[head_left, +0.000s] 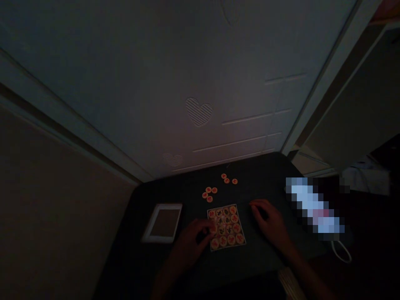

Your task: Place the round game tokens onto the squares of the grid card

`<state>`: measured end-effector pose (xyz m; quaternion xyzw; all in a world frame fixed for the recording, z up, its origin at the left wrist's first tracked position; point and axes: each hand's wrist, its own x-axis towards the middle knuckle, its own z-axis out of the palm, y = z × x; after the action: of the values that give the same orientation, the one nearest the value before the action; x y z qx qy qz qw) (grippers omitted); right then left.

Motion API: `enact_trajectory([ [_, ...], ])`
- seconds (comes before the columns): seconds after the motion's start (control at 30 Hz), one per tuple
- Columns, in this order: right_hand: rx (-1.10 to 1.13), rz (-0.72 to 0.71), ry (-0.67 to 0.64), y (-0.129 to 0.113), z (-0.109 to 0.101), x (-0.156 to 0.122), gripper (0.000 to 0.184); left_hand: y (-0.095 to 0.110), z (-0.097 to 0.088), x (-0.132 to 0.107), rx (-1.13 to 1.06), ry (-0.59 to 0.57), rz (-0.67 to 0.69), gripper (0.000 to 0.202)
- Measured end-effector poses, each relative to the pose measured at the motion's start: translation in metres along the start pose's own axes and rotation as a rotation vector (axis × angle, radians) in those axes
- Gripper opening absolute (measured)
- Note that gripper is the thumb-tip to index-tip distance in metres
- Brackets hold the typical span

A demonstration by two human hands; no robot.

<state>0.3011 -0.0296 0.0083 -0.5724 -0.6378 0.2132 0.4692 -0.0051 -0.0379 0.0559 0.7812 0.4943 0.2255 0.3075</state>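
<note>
A square card or tray (226, 227) lies on the dark table, covered with rows of round Chinese chess pieces (231, 239) marked in red and black. At its left edge, my left hand (195, 237) has thumb and forefinger closed on a Chinese chess piece (213, 229), which the fingertips partly hide. To the right of the square, my right hand (270, 221) rests on the table with its fingers curled and the tips close together. Nothing shows between them.
Loose chess pieces (209, 199) lie in a group behind the square, with a few more (226, 181) farther back. A white-framed box or lid (162, 223) is at left. A blurred bright device (312, 206) with a white cord stands at right. The panelled wall (200, 137) borders the table.
</note>
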Motion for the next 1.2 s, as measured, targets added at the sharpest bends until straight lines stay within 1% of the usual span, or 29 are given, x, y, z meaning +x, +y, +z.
enact_trajectory([
  [0.17,0.000,0.017,-0.020,0.0008,0.0001,-0.0004,0.022,-0.0010,-0.0002,-0.0011,-0.006,-0.055,0.013,0.023],
  [0.4,-0.008,0.028,-0.034,0.0038,0.0002,-0.0013,0.022,0.0000,0.0005,-0.0009,-0.032,-0.059,0.017,0.024],
  [0.63,-0.007,0.037,-0.032,-0.0017,-0.0008,0.0001,0.022,-0.0022,-0.0001,-0.0034,-0.045,-0.107,0.000,0.027],
  [0.87,0.008,0.042,-0.046,0.0002,-0.0005,-0.0001,0.021,0.0007,-0.0014,-0.0031,-0.061,-0.133,-0.020,0.028],
  [1.0,0.008,0.031,-0.045,0.0013,-0.0005,-0.0001,0.021,0.0044,-0.0022,-0.0027,-0.055,-0.127,-0.012,0.023],
  [1.2,0.007,0.027,-0.035,0.0014,0.0000,-0.0007,0.021,0.0072,-0.0009,-0.0027,-0.032,-0.083,0.009,0.026],
])
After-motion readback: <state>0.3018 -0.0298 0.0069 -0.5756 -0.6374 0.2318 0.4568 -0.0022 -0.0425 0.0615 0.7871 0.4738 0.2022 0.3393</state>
